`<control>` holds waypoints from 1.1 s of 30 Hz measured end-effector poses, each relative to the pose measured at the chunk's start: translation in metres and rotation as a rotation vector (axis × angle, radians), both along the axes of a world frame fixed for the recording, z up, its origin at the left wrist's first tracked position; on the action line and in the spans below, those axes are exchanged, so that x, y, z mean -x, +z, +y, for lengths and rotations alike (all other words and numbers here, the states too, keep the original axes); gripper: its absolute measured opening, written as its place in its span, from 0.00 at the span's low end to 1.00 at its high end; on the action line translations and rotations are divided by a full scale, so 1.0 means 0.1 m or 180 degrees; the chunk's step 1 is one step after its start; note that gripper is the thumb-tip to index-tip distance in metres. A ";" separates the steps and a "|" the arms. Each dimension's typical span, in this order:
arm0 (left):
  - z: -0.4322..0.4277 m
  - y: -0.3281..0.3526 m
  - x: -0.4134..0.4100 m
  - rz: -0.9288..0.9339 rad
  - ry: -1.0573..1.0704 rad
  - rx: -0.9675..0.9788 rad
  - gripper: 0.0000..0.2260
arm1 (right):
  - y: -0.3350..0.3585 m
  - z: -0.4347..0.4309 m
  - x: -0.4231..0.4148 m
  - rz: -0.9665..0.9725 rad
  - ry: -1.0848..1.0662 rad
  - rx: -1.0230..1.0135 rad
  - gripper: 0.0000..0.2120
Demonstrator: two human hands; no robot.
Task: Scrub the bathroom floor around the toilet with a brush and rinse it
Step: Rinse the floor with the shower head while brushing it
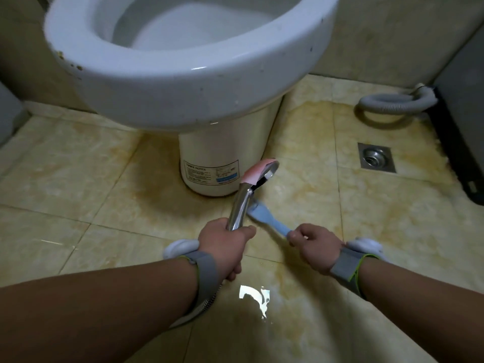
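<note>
I saw my left hand curled round the chrome shower head, which pointed toward 12 o'clock at the toilet pedestal. My right hand gripped the blue brush, its far end low on the floor near the pedestal. The drain lay at 2 o'clock.

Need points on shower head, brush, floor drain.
shower head (241,200): head view, chrome neck
brush (271,222): head view, blue handle
floor drain (376,158): head view, steel centre cup
</note>
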State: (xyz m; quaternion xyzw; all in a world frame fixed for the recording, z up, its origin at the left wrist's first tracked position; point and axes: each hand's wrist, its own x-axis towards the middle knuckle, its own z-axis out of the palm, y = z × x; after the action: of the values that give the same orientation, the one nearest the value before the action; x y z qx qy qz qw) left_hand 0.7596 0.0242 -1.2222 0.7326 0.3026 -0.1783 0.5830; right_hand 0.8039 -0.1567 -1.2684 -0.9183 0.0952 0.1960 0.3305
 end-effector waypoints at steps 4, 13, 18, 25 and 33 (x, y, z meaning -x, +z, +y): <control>-0.23 0.00 -0.13 0.0021 -0.0063 -0.0028 0.12 | 0.00 -0.44 -0.27 -0.0136 -0.0602 0.0267 0.13; -0.88 -0.03 -0.67 -0.0014 0.0126 0.0001 0.11 | -0.02 -1.07 -0.70 -0.0185 -0.0271 0.0203 0.12; -1.21 -0.03 -0.83 -0.0033 0.0208 0.0155 0.09 | -0.02 -1.65 -1.10 -0.0630 -0.1571 0.0220 0.18; -1.40 -0.07 -0.93 -0.0005 0.0210 0.0201 0.09 | -0.12 -1.42 -1.24 -0.0308 -0.1105 -0.0482 0.18; -1.30 -0.08 -1.09 -0.0196 0.0456 0.0143 0.10 | 0.19 -1.05 -1.55 -0.0324 -0.1491 -0.0248 0.20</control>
State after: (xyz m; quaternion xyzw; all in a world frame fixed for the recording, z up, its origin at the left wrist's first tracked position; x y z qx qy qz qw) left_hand 0.8684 -0.1054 -1.2300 0.7010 0.3320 -0.1204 0.6196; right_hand 0.9590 -0.2617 -1.2494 -0.8664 0.2812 0.0709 0.4064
